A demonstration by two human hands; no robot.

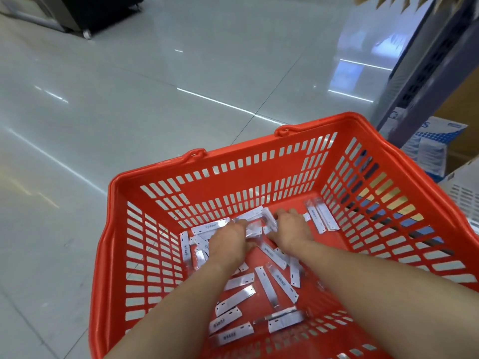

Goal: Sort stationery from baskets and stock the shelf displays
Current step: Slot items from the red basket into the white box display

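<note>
Packets [262,283] litter basket [160,177] mid-frame; L hand [228,242] clamps a bunch, prob. gathering; R hand [291,229] grip unclear.

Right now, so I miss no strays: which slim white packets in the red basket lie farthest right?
The small bunch of slim white packets by the red plastic basket's right wall, just beyond the right hand.

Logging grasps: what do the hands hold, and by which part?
Left hand and right hand grip a clump of packets between them; which part is hidden.
</note>
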